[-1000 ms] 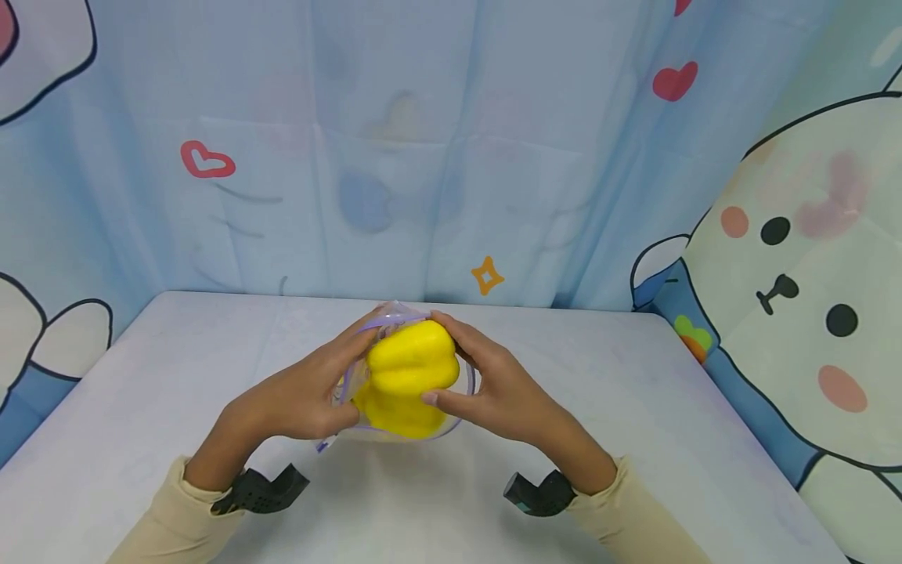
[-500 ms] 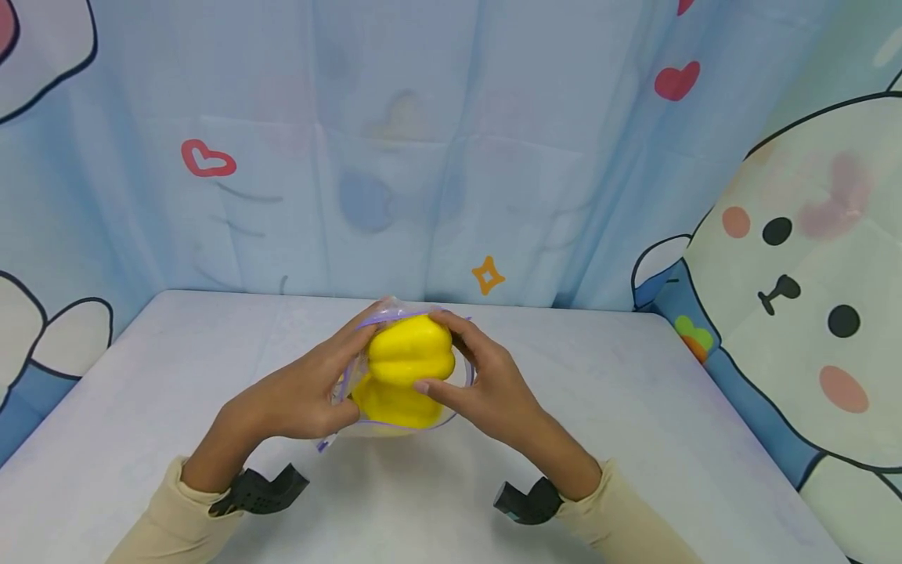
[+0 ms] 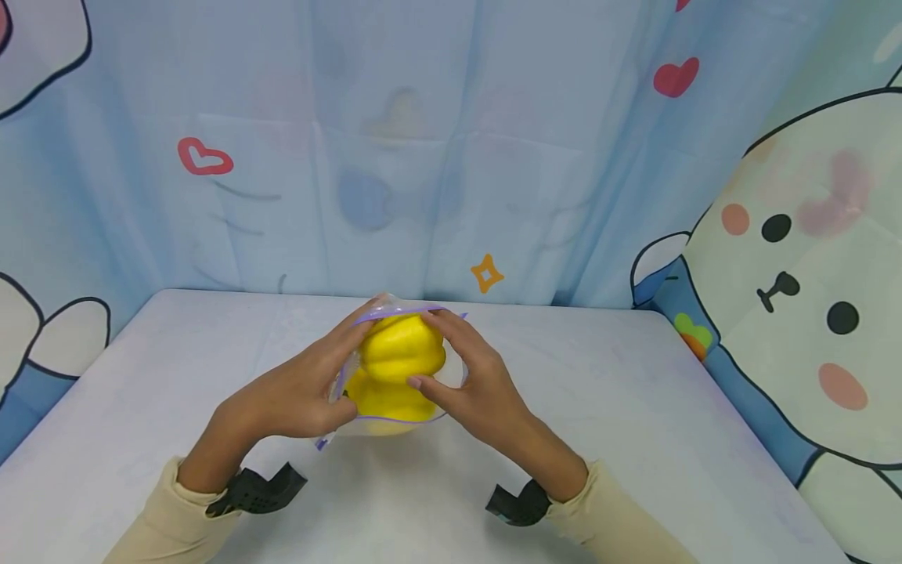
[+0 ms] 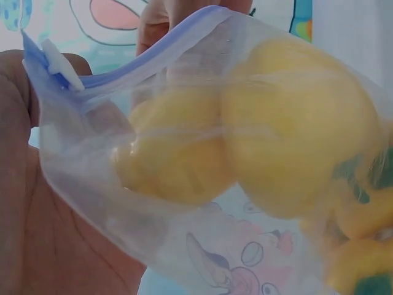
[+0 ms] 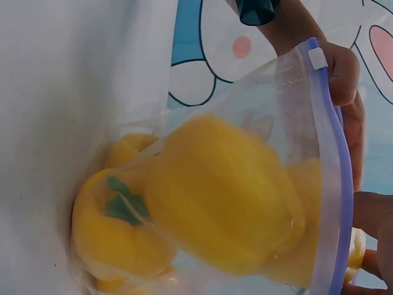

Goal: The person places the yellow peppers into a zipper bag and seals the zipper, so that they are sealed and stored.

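Note:
A clear zip bag [image 3: 343,381] with a purple zip edge stands at mid-table, its mouth spread towards me. My left hand [image 3: 296,392] grips the bag's left edge, thumb in front and fingers behind. Between the thumb and fingers of my right hand [image 3: 486,384] is a yellow bell pepper [image 3: 405,348], partly inside the mouth. Through the plastic in the right wrist view, a large pepper [image 5: 215,190] shows above another with a green stem [image 5: 113,233]. Several yellow peppers [image 4: 368,212] lie low in the bag in the left wrist view.
A white table [image 3: 676,439] extends around the bag. Behind it hangs a light blue curtain [image 3: 395,157] with cartoon prints, which also covers the right side. A black wrist camera [image 3: 257,489] sits on the left cuff, another [image 3: 520,503] on the right.
My right hand has moved left and slightly up, taking the yellow bell pepper deeper into the bag's mouth. The left hand has stayed nearly still on the bag.

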Action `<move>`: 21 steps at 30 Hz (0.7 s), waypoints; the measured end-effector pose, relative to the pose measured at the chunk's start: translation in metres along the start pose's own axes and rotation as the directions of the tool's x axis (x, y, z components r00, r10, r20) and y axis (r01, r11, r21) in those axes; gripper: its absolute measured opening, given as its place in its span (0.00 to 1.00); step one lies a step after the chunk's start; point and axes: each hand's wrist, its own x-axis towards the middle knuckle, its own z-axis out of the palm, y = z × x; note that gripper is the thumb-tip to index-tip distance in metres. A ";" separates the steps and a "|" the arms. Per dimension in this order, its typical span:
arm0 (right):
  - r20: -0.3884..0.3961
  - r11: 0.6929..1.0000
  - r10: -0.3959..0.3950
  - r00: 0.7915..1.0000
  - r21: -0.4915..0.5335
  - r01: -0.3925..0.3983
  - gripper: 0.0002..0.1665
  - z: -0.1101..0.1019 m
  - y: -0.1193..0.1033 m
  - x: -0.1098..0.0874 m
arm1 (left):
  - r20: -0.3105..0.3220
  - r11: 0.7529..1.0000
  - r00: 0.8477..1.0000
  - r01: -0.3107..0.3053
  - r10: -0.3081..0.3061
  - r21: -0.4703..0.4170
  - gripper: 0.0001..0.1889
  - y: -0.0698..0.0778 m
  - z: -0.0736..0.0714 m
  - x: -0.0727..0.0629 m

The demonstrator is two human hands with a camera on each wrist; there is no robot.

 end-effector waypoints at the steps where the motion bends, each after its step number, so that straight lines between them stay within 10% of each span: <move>1: 0.005 1.000 0.004 1.000 -0.013 -0.004 0.43 0.000 0.000 0.000 | -0.002 1.000 1.000 -0.003 0.003 0.003 0.50 0.000 0.000 0.000; 21: 0.120 0.974 0.088 0.989 -0.220 -0.060 0.39 0.001 0.007 -0.002 | 0.020 0.999 0.999 0.043 -0.043 -0.004 0.50 0.002 0.002 0.000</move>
